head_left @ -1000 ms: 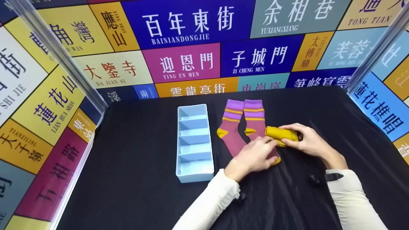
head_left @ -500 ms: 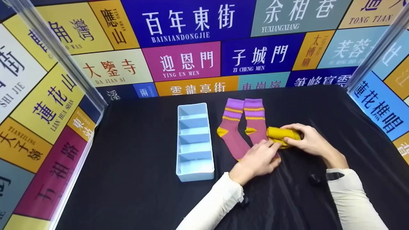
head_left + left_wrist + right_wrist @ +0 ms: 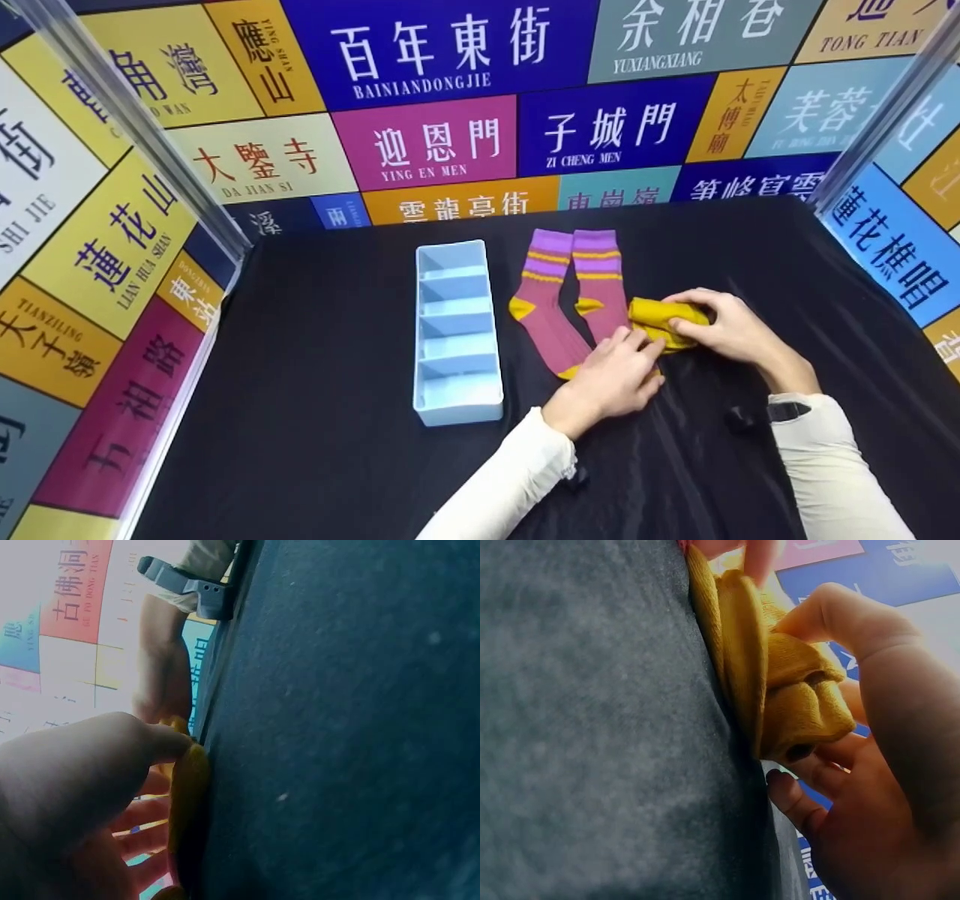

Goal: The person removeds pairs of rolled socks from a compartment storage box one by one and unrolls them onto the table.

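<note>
Two maroon socks (image 3: 551, 315) with purple striped cuffs and yellow heels and toes lie side by side in the head view. My left hand (image 3: 611, 379) rests over their toe ends, fingers extended, its fingertips at the edge of a yellow rolled-up sock bundle (image 3: 660, 311). In the left wrist view the thumb (image 3: 169, 742) lies along yellow fabric. From the right, my right hand (image 3: 731, 326) grips the yellow bundle, thumb on its near side and fingers behind. The right wrist view shows the bundle's folded layers (image 3: 802, 690) between thumb and fingers, close over the cloth.
Left of the socks stands a light blue tray (image 3: 457, 412) with several compartments in a row. Black cloth (image 3: 315, 375) covers the table. Printed sign panels (image 3: 427, 146) rise along the back and both sides, with metal posts at the corners.
The yellow bundle has shifted slightly right, still gripped by my right hand. My left hand has slid a little right and toward me over the toe ends.
</note>
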The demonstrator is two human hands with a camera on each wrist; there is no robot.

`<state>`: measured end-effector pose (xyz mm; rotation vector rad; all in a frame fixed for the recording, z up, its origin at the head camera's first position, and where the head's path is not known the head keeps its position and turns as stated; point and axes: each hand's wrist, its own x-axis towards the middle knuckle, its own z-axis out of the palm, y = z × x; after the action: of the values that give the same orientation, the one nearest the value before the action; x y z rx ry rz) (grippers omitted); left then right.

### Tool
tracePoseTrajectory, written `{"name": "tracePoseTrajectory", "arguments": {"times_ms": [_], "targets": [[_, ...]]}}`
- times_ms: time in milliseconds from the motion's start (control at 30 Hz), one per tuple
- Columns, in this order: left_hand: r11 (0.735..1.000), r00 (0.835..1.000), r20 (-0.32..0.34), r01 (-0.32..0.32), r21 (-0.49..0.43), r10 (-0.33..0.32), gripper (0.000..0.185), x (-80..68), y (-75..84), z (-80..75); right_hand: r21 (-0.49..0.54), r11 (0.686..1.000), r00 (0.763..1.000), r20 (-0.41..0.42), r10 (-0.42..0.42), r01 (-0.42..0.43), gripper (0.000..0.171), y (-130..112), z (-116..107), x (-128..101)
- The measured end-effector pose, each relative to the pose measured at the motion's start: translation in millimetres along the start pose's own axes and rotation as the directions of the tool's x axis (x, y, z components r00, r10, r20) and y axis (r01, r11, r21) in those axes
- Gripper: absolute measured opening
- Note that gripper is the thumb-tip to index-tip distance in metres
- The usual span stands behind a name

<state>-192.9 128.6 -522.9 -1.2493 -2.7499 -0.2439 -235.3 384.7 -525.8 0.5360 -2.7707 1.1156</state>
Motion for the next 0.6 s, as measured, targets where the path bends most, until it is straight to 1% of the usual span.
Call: {"name": "tracePoseTrajectory", "arguments": {"times_ms": [167, 267, 367, 433, 500, 533, 600], "targets": [[0.998, 0.999, -0.006, -0.036, 0.047, 0.036, 0.048, 0.2, 7.4, 1.4, -0.012, 0.998, 0.997, -0.041, -0.06, 0.06, 0.027, 3, 0, 2], [0.997, 0.998, -0.018, -0.054, 0.049, 0.055, 0.047, 0.7, 10.9, 3.6, -0.02, 0.999, 0.998, -0.041, -0.044, 0.043, 0.026, 3, -1, 2], [0.999, 0.997, -0.055, -0.045, 0.0, 0.045, 0.044, 1.2, 11.9, 6.4, -0.031, 1.0, 1.0, -0.025, -0.001, 0.0, 0.025, 2, -2, 1], [0.997, 0.995, -0.095, -0.019, -0.076, 0.012, 0.041, 1.4, 11.9, 8.8, -0.033, 0.999, 1.0, -0.016, 0.02, -0.02, 0.024, 2, -2, 1], [0.993, 0.99, -0.138, -0.007, -0.122, -0.01, 0.04, 2.2, 11.7, 10.5, -0.034, 0.999, 1.0, -0.009, 0.03, -0.03, 0.024, 2, -2, 1], [0.991, 0.988, -0.15, -0.001, -0.132, -0.019, 0.042, 2.5, 11.7, 11.0, -0.033, 0.999, 1.0, -0.006, 0.03, -0.031, 0.023, 2, -3, 1], [0.992, 0.989, -0.143, 0.009, -0.126, -0.028, 0.046, 2.5, 12.1, 11.5, -0.028, 0.999, 1.0, -0.001, 0.028, -0.028, 0.022, 2, -3, 1]]}}
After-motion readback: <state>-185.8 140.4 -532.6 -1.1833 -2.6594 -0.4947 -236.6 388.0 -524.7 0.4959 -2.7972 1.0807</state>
